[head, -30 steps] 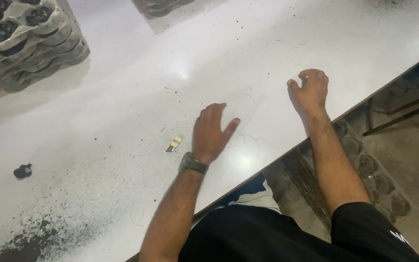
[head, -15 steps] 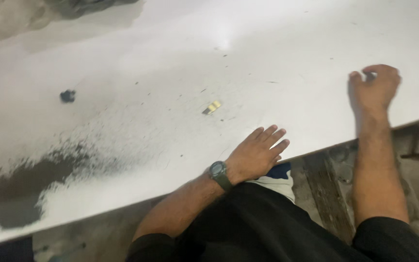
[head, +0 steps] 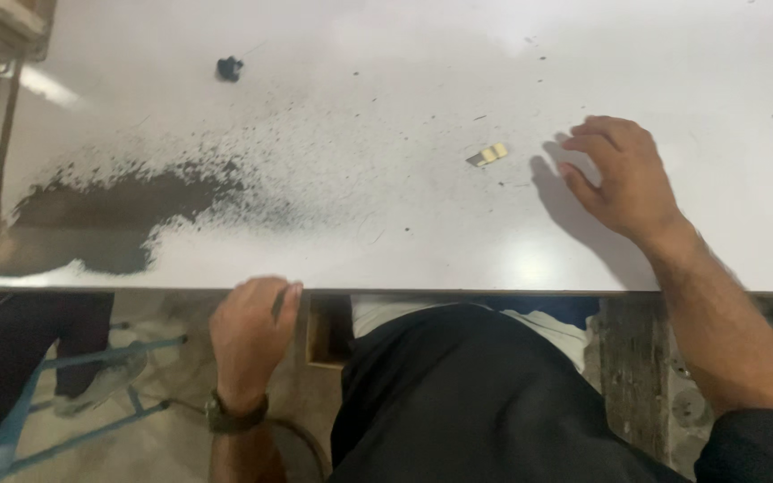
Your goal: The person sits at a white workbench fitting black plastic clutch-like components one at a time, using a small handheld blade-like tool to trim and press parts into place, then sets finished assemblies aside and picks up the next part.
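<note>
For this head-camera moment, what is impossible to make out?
- Left hand at the white table's near edge: fingers curl under, hiding whether they grip anything.
- Small black lump: too small to identify.
- Small yellow-and-grey piece near the right hand: too small to identify.
- Dark powder patch: its material cannot be told.

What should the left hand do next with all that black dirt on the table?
Probably lift the left hand from the table edge up to the dark soil patch and sweep it together: the soil lies spread and that hand is nearest, while the right hand rests flat.
</note>
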Available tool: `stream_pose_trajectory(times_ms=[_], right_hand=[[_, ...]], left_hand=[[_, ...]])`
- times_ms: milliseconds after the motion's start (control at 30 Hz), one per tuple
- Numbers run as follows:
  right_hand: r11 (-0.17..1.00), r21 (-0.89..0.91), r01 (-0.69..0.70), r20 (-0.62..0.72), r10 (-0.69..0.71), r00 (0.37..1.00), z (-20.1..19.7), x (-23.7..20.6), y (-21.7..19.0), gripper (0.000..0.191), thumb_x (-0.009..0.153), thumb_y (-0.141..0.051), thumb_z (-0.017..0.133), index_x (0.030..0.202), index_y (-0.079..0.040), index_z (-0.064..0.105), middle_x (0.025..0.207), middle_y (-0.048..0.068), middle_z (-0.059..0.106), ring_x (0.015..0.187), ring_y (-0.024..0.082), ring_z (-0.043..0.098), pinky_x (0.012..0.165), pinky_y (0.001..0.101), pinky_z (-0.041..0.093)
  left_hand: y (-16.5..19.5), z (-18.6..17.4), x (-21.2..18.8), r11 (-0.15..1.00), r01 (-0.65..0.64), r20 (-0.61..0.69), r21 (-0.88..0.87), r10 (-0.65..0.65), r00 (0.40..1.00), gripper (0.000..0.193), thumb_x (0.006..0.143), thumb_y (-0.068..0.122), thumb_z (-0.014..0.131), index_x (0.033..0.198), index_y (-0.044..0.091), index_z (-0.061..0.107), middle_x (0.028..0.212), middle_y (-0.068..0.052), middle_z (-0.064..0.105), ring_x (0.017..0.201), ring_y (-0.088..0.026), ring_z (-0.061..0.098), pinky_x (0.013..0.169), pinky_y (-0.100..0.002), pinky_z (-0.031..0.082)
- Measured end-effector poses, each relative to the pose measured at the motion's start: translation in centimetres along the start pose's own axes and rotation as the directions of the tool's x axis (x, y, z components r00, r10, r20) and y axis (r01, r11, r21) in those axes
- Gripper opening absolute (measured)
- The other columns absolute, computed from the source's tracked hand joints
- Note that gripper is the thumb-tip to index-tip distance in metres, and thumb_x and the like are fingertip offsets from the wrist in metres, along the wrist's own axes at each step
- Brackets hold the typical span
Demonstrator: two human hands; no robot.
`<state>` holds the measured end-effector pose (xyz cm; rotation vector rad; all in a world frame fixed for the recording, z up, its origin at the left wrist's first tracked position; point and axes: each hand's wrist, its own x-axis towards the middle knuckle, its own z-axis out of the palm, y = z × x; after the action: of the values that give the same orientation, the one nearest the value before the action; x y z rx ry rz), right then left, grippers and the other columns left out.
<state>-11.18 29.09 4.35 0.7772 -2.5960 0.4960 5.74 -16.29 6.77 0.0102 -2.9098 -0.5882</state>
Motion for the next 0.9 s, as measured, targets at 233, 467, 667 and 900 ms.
stream_pose_trajectory(times_ms=[233,467,667,900], right_hand=[[0.981,-0.039,0.191,0.172,-0.182,0.968,3.7,6.6,-3.2,0.024,0.089,-0.008,0.076,0.112,-0.007,0.071,0.120,0.010,0.069,0.123,0.029,0.063,0.108,0.0447,0.047],[0.984,0.018,0.176,0.099,-0.177,0.979,4.1,5.0,-3.1,0.026,0.083,-0.009,0.080,0.106,-0.003,0.069,0.121,0.012,0.069,0.121,0.030,0.062,0.105,0.0434,0.047],[0.990,0.068,0.124,0.184,-0.135,0.974,3.9,3.4,-2.5,0.028,0.082,-0.009,0.082,0.106,-0.007,0.068,0.114,0.007,0.071,0.115,0.026,0.064,0.104,0.0414,0.049],[0.998,-0.038,-0.054,0.160,0.060,0.985,2.6,2.6,-0.8,0.040,0.074,-0.012,0.083,0.110,-0.004,0.068,0.113,0.009,0.071,0.113,0.029,0.065,0.106,0.0445,0.050]], left_hand=[[3.0,4.8,8.5,0.879,-0.453,-0.164,-0.145,0.431,0.888,0.019,0.098,0.025,0.070,0.106,0.007,0.074,0.112,-0.009,0.074,0.106,-0.026,0.070,0.090,-0.039,0.057],[2.3,6.9,22.0,0.910,-0.411,0.207,0.054,0.393,0.896,0.037,0.101,0.036,0.061,0.124,0.009,0.069,0.143,-0.013,0.058,0.131,-0.030,0.052,0.107,-0.048,0.041],[-4.9,6.7,14.4,0.942,-0.269,0.068,-0.201,0.288,0.955,0.068,0.097,0.044,0.066,0.150,0.005,0.050,0.161,-0.022,0.041,0.145,-0.038,0.041,0.117,-0.054,0.031],[1.9,7.3,1.2,0.682,-0.418,0.106,-0.600,0.586,0.803,0.057,0.094,0.054,0.061,0.135,0.014,0.059,0.144,-0.013,0.052,0.134,-0.034,0.046,0.108,-0.052,0.032]])
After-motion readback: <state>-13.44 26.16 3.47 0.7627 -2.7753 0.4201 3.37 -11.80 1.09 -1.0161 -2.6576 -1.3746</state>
